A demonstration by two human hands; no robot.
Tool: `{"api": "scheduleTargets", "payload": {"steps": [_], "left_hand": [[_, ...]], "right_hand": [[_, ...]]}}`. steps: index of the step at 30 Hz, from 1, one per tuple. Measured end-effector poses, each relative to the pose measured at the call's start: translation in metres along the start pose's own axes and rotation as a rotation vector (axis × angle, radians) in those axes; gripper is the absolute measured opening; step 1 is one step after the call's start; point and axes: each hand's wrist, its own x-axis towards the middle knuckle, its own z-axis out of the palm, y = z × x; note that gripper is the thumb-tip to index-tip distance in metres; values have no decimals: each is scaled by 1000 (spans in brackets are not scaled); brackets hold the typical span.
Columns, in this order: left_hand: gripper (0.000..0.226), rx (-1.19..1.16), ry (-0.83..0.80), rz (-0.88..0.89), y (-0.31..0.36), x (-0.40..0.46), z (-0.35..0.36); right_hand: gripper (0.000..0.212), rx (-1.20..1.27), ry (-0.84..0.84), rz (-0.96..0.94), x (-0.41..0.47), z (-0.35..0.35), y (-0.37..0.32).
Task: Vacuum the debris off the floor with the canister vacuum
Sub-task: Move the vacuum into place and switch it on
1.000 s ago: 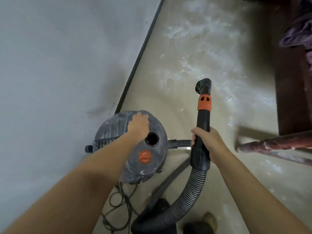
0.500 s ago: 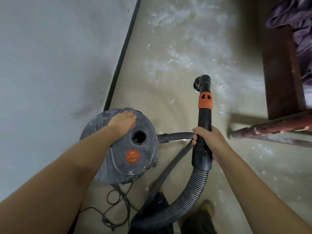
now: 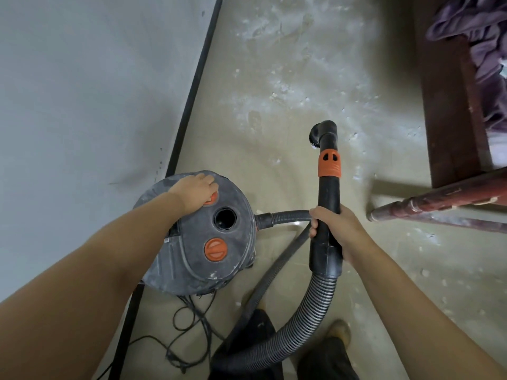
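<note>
A dusty grey canister vacuum (image 3: 192, 259) with orange buttons stands on the floor by the wall. My left hand (image 3: 196, 189) lies flat on its top and covers one orange button. My right hand (image 3: 333, 229) grips the black hose handle (image 3: 326, 242), which points away from me. The handle carries an orange collar and ends in a black brush nozzle (image 3: 323, 133) above the floor. The ribbed hose (image 3: 304, 322) loops from the handle down past my legs. White dust and debris (image 3: 288, 89) lie scattered on the beige floor ahead.
A grey wall (image 3: 82, 91) with a black skirting strip runs along the left. Dark red wooden furniture (image 3: 450, 111) with purple cloth (image 3: 477, 31) stands at the right, one leg (image 3: 428, 204) jutting near the handle. The power cord (image 3: 189, 325) lies tangled behind the canister.
My left hand slid from beside the round port to the orange button at the far side of the lid. The view shifted; the right hand kept its grip.
</note>
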Motion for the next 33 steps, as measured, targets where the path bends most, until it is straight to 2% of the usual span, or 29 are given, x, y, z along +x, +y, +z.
{"api": "scheduleTargets", "payload": {"steps": [7,12,14,16,17,20,23,26,28,33], "left_hand": [[37,-418,44,-527,36,0,1],[35,-553,125,-622,41,-9,0],[35,-537,217,-594,54,-22,1],[28,-569,317,-481,77,-41,6],[23,-586,310,-409,90,-54,10],[32,-482,209,-226,119,-81,27],[36,-371,69,-270,117,-90,33],[40,-250,-61,-175,107,-90,27],[49,-199,-81,-89,99,-88,23],[46,-59,-78,106,82,-81,25]], "right_hand": [[9,-19,14,-7,-4,11,4],[8,-16,14,-12,-9,16,5],[8,-22,7,-14,-12,17,5],[8,-28,0,-16,-15,19,6],[8,-28,-5,-17,-18,21,6],[8,-41,-12,-27,-23,25,8],[7,-49,-17,-32,-30,29,11],[8,-46,-25,-35,-35,30,14],[8,-37,-27,-31,-37,30,17],[8,-6,-26,-16,-42,22,26]]}}
